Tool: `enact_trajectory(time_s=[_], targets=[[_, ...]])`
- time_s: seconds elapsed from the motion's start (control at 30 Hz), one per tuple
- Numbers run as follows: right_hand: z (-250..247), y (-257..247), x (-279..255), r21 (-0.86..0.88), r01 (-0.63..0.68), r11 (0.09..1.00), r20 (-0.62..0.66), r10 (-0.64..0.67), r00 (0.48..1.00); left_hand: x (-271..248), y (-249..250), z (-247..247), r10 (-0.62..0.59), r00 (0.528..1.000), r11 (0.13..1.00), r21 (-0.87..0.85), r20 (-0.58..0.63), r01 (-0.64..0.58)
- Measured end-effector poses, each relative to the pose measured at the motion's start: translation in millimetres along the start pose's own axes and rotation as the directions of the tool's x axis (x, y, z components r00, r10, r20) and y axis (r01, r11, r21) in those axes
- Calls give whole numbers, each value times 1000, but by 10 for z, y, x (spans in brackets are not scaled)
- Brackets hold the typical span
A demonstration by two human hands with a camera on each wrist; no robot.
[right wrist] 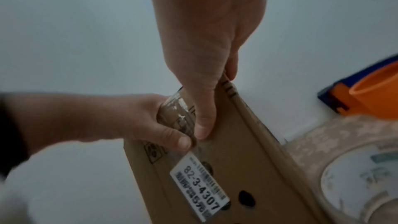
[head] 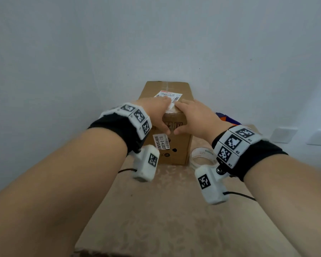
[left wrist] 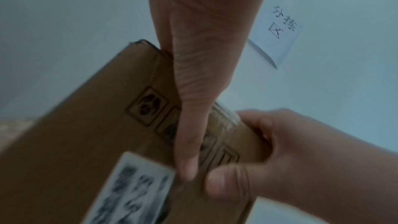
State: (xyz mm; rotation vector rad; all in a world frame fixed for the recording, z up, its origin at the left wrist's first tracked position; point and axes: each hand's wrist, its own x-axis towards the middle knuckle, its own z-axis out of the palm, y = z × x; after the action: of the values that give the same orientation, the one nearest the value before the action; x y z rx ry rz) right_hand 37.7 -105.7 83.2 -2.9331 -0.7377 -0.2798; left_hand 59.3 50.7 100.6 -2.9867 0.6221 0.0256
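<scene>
A brown cardboard box (head: 182,145) stands upright on a table against the wall. A shipping label (head: 171,95) lies on its top and a white sticker (head: 161,141) marked 82-3-4307 is on its front. My left hand (head: 165,115) and right hand (head: 182,117) meet side by side on the near top edge. Their fingers lie over the top and their thumbs press the front face. A strip of clear tape (right wrist: 176,108) runs over that edge under the thumbs. In the left wrist view my left thumb (left wrist: 187,159) points down the front, close beside the right thumb (left wrist: 226,181).
The table's beige patterned cloth (head: 156,210) stretches toward me. A roll of clear tape (head: 202,156) lies right of the box, with an orange and blue tape dispenser (head: 224,117) behind it. Wall sockets (head: 283,134) sit at the far right. A handwritten paper note (left wrist: 280,35) hangs on the wall.
</scene>
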Motion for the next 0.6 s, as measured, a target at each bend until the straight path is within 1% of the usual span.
enact_trajectory(time_s=[0.07,0.1,0.17,0.27,0.33,0.4,0.53,0.6], targets=[[-4,15,-33,8,13,1000,-2,-13,1000,35,24,-36,13,999,999,-36,33,-12],[-1,20,-39,16,22,1000,-11,-22,1000,19,27,-32,32,999,998,-54,11,-32],[7,24,-35,42,31,999,-15,-31,999,-89,16,29,80,993,992,-95,-90,-88],[17,23,-39,89,47,995,-33,-44,998,-311,21,141,95,949,983,-124,-302,-138],[22,20,-62,118,65,991,-47,-60,997,-390,49,161,74,929,978,-155,-361,-138],[18,17,-96,163,57,985,-48,-50,998,-394,66,141,72,930,972,-186,-361,-147],[-12,4,-163,264,31,964,-49,-18,999,-424,37,76,46,952,961,-248,-301,-125],[-11,-13,-213,329,-34,944,-28,46,999,-457,23,74,42,953,949,-285,-301,-131]])
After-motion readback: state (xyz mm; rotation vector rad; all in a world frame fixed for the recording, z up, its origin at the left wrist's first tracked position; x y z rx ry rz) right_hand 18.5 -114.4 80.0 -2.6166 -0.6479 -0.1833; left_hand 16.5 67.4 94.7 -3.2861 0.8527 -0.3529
